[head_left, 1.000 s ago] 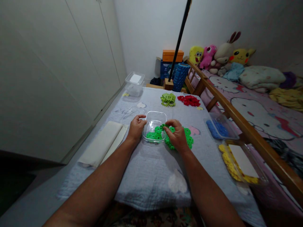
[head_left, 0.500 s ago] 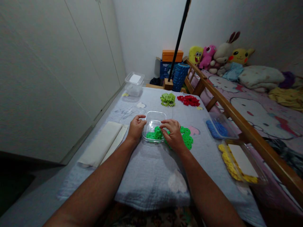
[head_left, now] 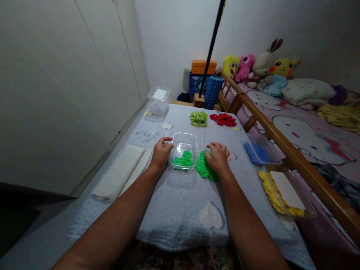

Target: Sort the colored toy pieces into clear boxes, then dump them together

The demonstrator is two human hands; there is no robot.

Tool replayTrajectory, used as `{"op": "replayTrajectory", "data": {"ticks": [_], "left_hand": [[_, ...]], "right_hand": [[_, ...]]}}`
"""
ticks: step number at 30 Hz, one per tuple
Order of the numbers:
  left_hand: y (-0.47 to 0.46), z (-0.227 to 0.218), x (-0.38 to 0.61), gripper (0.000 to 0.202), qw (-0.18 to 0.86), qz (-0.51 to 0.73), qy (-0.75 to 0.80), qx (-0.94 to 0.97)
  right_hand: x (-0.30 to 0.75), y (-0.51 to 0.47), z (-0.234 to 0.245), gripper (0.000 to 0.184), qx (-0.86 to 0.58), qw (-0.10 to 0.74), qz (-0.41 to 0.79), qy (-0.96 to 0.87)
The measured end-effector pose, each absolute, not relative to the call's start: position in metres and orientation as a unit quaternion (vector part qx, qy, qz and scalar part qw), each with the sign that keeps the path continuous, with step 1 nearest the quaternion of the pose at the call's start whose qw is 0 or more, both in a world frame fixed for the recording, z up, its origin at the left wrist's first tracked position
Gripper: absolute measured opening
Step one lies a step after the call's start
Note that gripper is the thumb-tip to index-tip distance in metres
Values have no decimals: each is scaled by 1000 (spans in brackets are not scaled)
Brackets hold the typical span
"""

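A clear plastic container (head_left: 184,137) stands mid-table with several green snowflake-shaped plastic pieces (head_left: 186,159) at its bottom. My left hand (head_left: 162,153) is at its left rim, thumb and forefinger against the edge. To the right of the container lies a pile of green snowflake pieces (head_left: 203,168) on the cloth. Above that pile is my right hand (head_left: 218,156), fingers bent and thumb apart, covering part of it. I see nothing held in the right hand.
Farther back lie light green pieces (head_left: 198,119) and red pieces (head_left: 223,120). Containers of blue pieces (head_left: 255,153) and yellow pieces (head_left: 271,193) line the right side by the wooden bed rail (head_left: 270,123). Folded cloth (head_left: 120,170) lies left; a lidded container (head_left: 159,100) stands behind.
My right hand has moved right, from over the container's right edge to above the green pile. The left hand has stayed at the container's left rim.
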State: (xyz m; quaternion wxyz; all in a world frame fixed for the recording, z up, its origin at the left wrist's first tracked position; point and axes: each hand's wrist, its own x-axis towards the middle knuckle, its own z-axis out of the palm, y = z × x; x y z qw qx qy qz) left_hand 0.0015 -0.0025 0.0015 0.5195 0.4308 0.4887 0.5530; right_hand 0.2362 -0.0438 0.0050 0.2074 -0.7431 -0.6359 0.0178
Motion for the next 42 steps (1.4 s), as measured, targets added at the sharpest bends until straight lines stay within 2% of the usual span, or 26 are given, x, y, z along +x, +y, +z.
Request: {"op": "replayTrajectory", "data": {"ticks": [4,7,28,34,36,38,42], "left_hand": [[-3,2,2,38,523,552,488,428],[-3,1,2,38,521,553,489,429],[-2,0,1,39,517,553,492,431],[-1,-2,1,39,519,552,486,435],[-1,-3,1,40,521,552,486,433],[-1,-4,1,41,524,553,484,431],[0,-7,0,41,526,552,481,431]], "right_hand": [[233,-46,3,30,-750,136,19,-647],[231,-45,3,27,-752,130,25,-646],[239,-42,12,8,-748,256,81,-606],[236,-46,28,8,-649,435,69,-621],[230,-51,33,8,-614,465,53,-635],[220,-56,36,8,-587,467,54,-659],[202,-61,33,9,-567,421,81,-704]]}}
